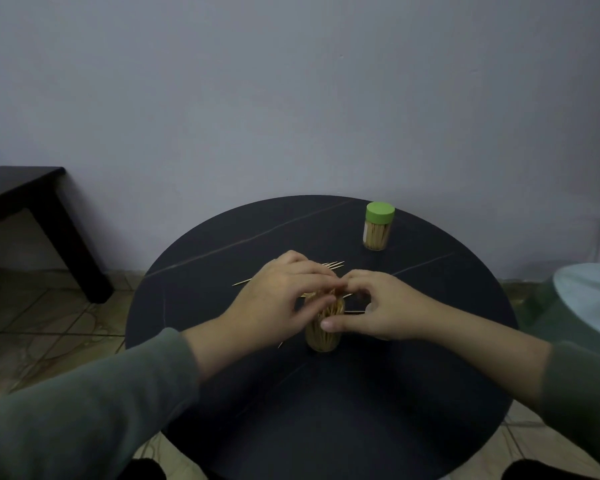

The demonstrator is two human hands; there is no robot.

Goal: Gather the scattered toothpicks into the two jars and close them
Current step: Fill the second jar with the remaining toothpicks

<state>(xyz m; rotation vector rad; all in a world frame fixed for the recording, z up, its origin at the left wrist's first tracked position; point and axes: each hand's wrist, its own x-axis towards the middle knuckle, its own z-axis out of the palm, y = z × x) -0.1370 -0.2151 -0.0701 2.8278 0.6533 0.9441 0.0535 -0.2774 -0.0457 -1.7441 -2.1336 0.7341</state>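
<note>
An open jar (323,332) full of toothpicks stands near the middle of the round table (222,393), with the left hand (278,299) and right hand (378,306) meeting over its mouth. Loose toothpicks (331,265) lie just behind them. A lidded jar (378,226) stands by the table's far right edge.

Dark bench (32,199) left; pale bin (589,299) right.

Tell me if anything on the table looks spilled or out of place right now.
Yes. Loose toothpicks still lie scattered on the black table behind and beside the open jar that both hands work at. The green-lidded jar stands upright and closed.
</note>
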